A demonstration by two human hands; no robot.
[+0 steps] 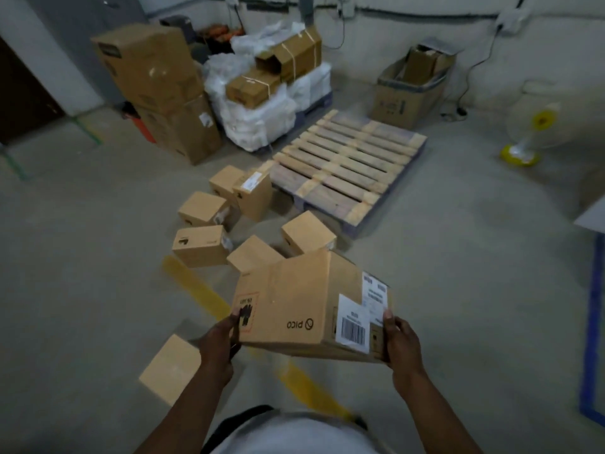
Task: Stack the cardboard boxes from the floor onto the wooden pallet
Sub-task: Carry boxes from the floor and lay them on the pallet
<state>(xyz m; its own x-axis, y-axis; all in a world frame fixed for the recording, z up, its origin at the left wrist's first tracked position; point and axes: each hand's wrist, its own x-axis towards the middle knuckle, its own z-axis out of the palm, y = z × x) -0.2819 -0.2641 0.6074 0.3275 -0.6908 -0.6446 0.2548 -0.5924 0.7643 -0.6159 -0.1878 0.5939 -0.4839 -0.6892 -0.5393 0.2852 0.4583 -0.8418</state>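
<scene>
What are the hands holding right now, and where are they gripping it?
A cardboard box, carried clear of the floor: the left hand grips its left end, the right hand its right end beside the barcode label.

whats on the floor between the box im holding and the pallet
In the head view, two small cardboard boxes sit between the held box and the wooden pallet.

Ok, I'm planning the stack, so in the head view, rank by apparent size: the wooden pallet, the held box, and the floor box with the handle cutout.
1. Wooden pallet: largest.
2. Held box: nearness to the camera inflates it.
3. Floor box with the handle cutout: smallest, though farther off, so its true size against the held box is unsure.
</scene>
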